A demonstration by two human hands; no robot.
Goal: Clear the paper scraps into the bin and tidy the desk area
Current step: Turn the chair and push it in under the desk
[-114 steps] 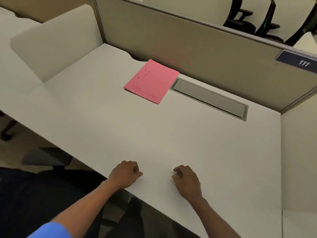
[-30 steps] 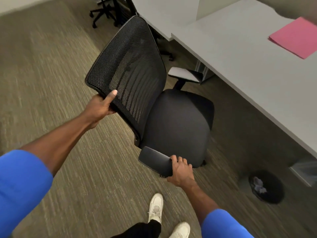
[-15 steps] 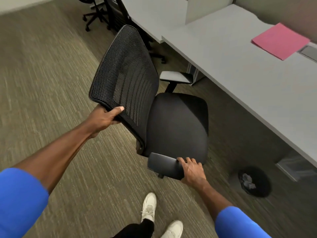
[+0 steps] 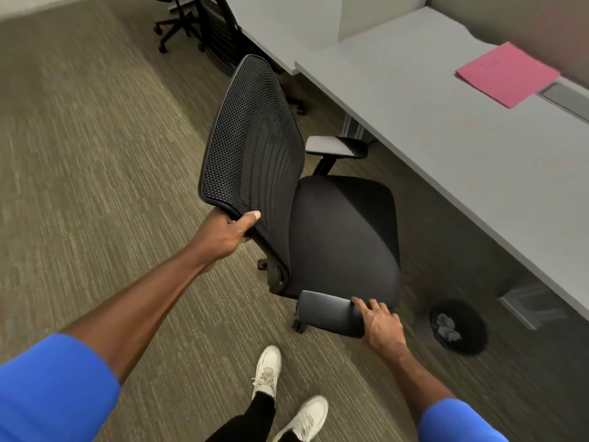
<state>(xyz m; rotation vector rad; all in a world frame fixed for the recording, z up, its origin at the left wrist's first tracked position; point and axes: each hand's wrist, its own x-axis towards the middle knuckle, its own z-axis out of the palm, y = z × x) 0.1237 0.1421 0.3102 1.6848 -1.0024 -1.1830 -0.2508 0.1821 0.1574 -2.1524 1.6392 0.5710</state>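
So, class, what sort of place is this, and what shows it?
Most likely an open-plan office: a mesh-backed swivel chair, long grey desks split by partition panels, and a waste bin on carpet.

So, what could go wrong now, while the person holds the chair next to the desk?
1. The bin stands on the floor close beside the chair; rolling the chair in could knock it over and spill the paper scraps.
2. The far armrest sits near the desk edge and may hit it.
3. The left hand grips only the backrest corner and the right hand one armrest end, so the chair may swivel.
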